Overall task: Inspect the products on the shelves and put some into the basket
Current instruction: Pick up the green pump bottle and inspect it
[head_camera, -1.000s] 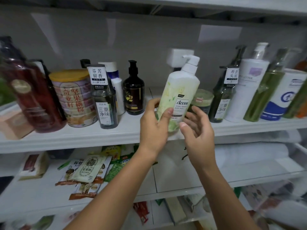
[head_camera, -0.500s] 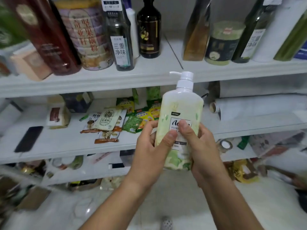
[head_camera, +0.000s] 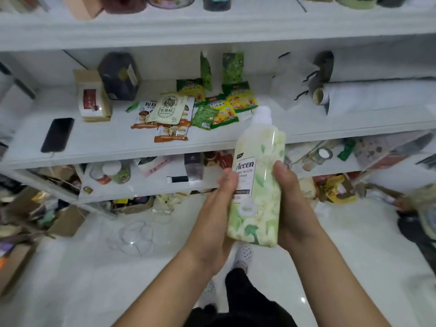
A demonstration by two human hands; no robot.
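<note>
A pale green pump bottle with a white pump top and a leaf-patterned label is held in front of me, label facing up, well below the top shelf. My left hand grips its left side with the thumb on the label. My right hand wraps its right side, thumb on the front. No basket shows in the head view.
White shelves run across the view. The middle shelf holds snack packets, a brown box, a dark box, a black phone and paper rolls. Cardboard boxes and clutter lie on the white floor.
Both hands have taken the pump bottle off the top shelf and lowered it to waist height. My view has tipped downward, so the top shelf has slid out of sight.
</note>
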